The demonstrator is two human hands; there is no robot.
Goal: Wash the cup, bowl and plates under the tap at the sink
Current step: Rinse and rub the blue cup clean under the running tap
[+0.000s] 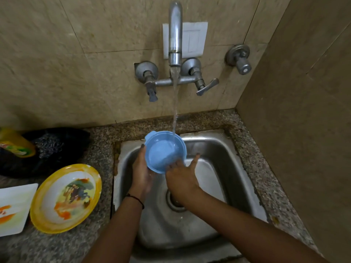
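Rinsing underway above steel sink [212,186]: left hand [141,168] fingers [142,148] clamp round blue plastic bowl [163,149], right hand [182,178] fingers [175,165] splayed inside; stained yellow round plate [66,198], left of sink, still unwashed.

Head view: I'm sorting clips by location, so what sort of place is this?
Probably a home kitchen's washing-up corner: a steel sink set in a speckled stone counter, a wall tap running onto a blue bowl, and a yellow plate waiting alongside.
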